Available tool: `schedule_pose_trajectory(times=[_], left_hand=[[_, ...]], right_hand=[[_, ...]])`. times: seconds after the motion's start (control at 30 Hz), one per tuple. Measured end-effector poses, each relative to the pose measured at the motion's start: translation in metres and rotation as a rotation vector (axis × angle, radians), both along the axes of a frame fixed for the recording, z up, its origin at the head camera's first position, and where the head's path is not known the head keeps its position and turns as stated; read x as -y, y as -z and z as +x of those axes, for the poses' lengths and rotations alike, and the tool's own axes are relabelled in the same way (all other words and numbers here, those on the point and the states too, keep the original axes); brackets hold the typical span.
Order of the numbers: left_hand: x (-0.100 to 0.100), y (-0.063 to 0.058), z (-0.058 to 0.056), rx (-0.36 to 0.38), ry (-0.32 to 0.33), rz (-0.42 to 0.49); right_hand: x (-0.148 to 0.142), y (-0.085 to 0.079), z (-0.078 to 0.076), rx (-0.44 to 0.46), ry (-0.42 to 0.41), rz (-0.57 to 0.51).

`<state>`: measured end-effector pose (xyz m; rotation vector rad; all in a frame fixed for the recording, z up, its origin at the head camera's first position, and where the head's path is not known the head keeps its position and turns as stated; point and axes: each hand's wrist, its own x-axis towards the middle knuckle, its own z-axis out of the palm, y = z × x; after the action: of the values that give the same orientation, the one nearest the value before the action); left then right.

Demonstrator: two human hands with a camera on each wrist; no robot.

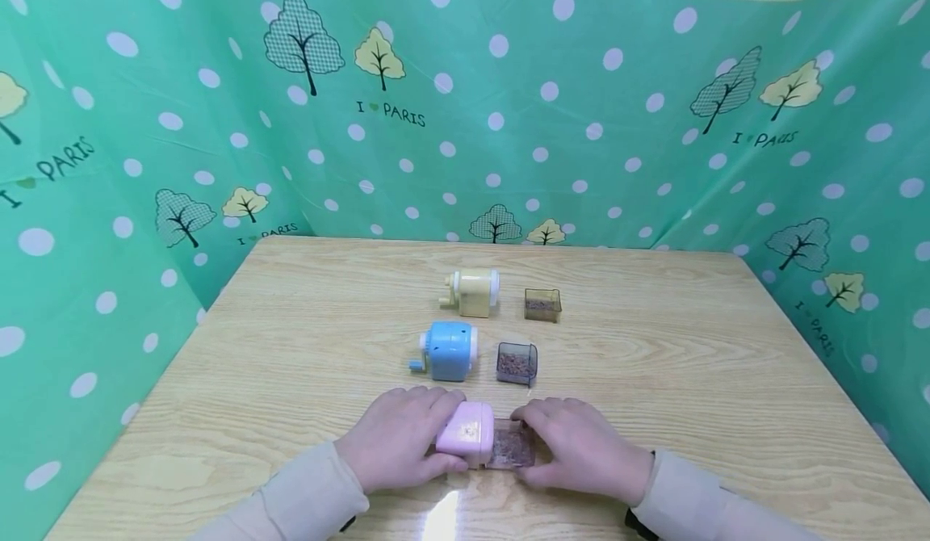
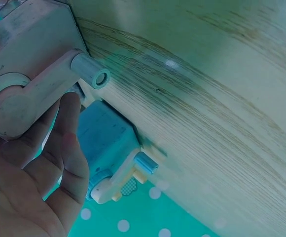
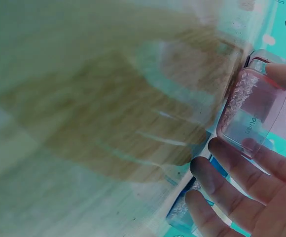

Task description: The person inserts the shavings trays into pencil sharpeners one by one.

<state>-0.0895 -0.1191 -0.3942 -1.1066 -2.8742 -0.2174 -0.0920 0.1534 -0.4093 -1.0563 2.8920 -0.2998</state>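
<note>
My left hand (image 1: 400, 438) grips a pink crank pencil sharpener (image 1: 465, 432) near the front of the table, thumb on the near side and fingers over the far side. Its crank (image 2: 49, 79) points toward the left wrist camera. With thumb and fingers my right hand (image 1: 584, 448) holds the see-through shavings drawer (image 1: 513, 446) at the sharpener's right end. The drawer sticks out sideways and overlaps the pink body's edge in the head view. Pale shavings (image 3: 239, 98) lie along one side of it in the right wrist view.
Behind the hands stands a blue sharpener (image 1: 450, 351), with its dark drawer (image 1: 517, 363) of shavings to its right. Farther back are a yellow sharpener (image 1: 475, 292) and its brownish drawer (image 1: 542, 305). A green dotted cloth (image 1: 508, 145) surrounds the wooden table (image 1: 690, 347).
</note>
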Motion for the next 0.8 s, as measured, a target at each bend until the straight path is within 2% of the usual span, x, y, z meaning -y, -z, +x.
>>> schedule_pose_trajectory(times=[0.8], left_hand=[[-0.0004, 0.0017, -0.0012, -0.004, 0.015, 0.032]], right_hand=[[0.0098, 0.0009, -0.0033, -0.040, -0.044, -0.010]])
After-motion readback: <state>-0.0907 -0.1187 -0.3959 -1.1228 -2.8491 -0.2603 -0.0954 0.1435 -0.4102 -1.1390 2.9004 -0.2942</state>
